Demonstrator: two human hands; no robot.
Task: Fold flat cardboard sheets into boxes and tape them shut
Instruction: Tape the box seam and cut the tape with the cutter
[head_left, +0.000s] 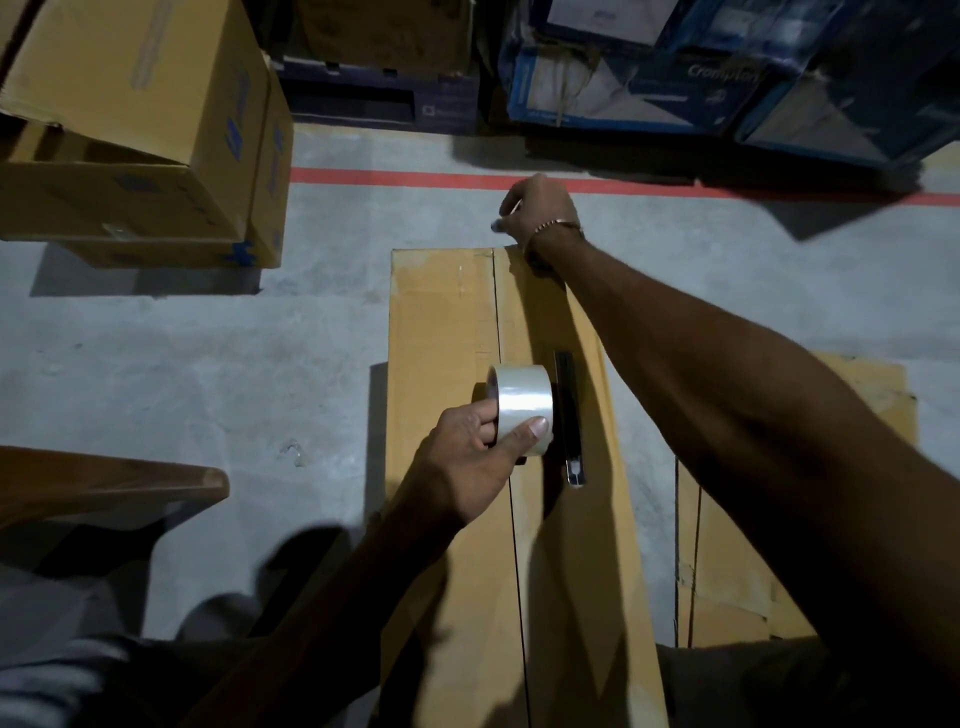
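On the floor, a long box (452, 322) lies lengthwise away from the person, flaps folded in, centre seam (501, 332) running from near edge to far edge. Tape seems to be drawn from the roll (522, 402) toward the far edge, but the clear strip is too faint to confirm.

Left hand (467, 447) grips the roll, thumb on its outer face, fingers curled into the core; roll stands on edge, over the seam near mid-length. Right hand (537, 208) reaches past the far edge, fingers curled and apparently pinching or pressing the tape end there; exact contact cannot be told. A cutter (569, 415) lies on the box top just right of the roll, parallel to the seam.

Judgement: step in hand is sealing the seam. To do it well, anchor the end down over the far edge, keep the strip taut and centred on the seam, roll toward the near edge, then smooth it flat. Risk: skewed strip, or the flaps gaping.

Surroundings: flat sheets (727, 571) beside the box's right side; stacked boxes (130, 130) far left; red line (395, 177) beyond the far edge.
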